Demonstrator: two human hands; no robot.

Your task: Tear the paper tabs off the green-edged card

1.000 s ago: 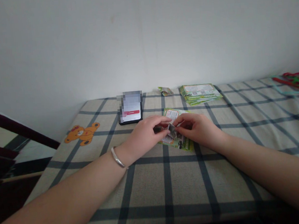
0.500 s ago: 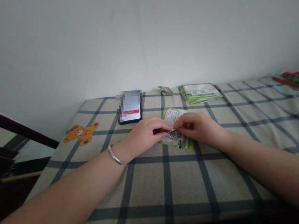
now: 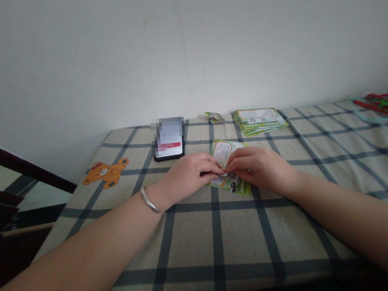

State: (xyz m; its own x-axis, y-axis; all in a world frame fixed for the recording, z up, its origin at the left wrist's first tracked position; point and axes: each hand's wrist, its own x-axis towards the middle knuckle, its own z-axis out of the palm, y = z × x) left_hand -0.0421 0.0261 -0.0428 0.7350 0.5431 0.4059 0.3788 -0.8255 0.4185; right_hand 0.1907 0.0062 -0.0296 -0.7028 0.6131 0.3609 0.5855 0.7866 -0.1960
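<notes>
Green-and-white printed paper [image 3: 239, 187], in a small pile, lies on the checked cloth beneath my fingers. My left hand [image 3: 196, 172], with a silver bangle at the wrist, comes in from the left with thumb and fingers pinched over the pile. From the right my right hand [image 3: 254, 165] meets it, its fingertips pressed together and touching those of the left. Whatever is between the fingertips is small and mostly covered, so I cannot make it out.
Behind my left hand lies a phone [image 3: 169, 149] with a lit, partly blurred screen. A small folded green paper piece [image 3: 215, 118] and a stack of green printed sheets [image 3: 262, 118] lie near the wall. Red and green items [image 3: 386, 108] sit far right. A bear picture [image 3: 106, 174] marks the cloth's left.
The fingers of both hands have closed in slightly over the pile, and the greyish bit seen under the fingertips is now more covered. The phone and other papers stay put.
</notes>
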